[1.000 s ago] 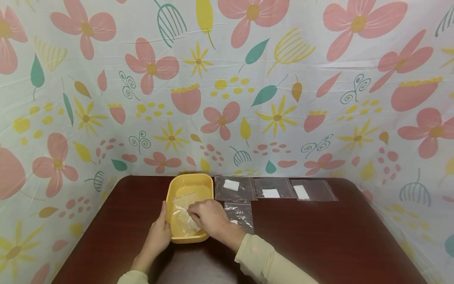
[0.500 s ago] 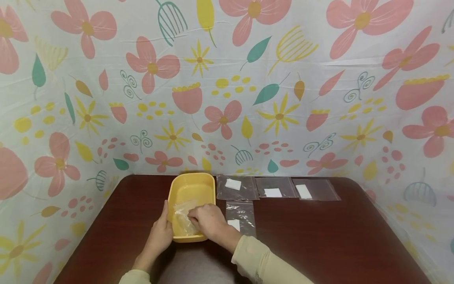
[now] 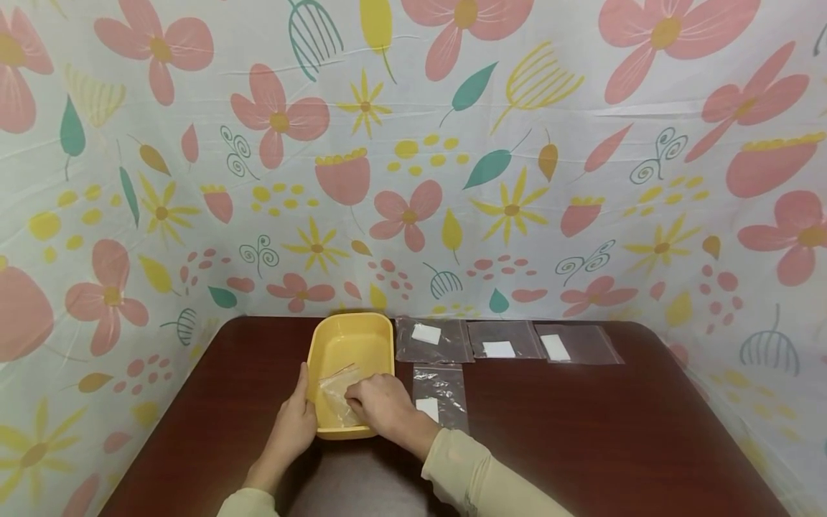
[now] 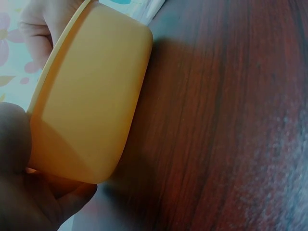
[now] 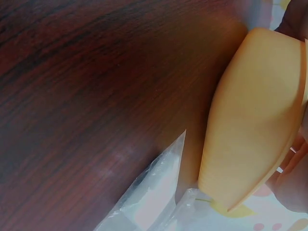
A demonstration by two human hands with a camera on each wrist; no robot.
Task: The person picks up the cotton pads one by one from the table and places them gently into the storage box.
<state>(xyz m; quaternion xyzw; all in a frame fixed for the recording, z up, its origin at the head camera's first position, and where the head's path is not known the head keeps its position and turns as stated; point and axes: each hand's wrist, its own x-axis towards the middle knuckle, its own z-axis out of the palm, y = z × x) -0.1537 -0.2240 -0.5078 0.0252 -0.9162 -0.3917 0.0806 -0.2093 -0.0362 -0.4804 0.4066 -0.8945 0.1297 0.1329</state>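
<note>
Yellow tray (image 3: pixel 354 329): plastic bag (image 3: pixel 335 395) contained, left side gripped by left hand (image 3: pixel 294 425). Right hand (image 3: pixel 382 404) placed over bag, fingers curled; whether bag is pinched cannot be told.

Smooth yellow plastic on the tray (image 3: pixel 355 339), just a soft sheen! Thin, crinkled, see-through plastic for the bag (image 3: pixel 336 393) inside it; more clear, shiny plastic in the packets (image 3: pixel 456 346), with matt, papery white cards (image 3: pixel 498 350). Wood-grained table (image 3: pixel 568 438), glossy! Creased cloth for the backdrop (image 3: pixel 420 161), matt fabric on the sleeve (image 3: pixel 460 463).
</note>
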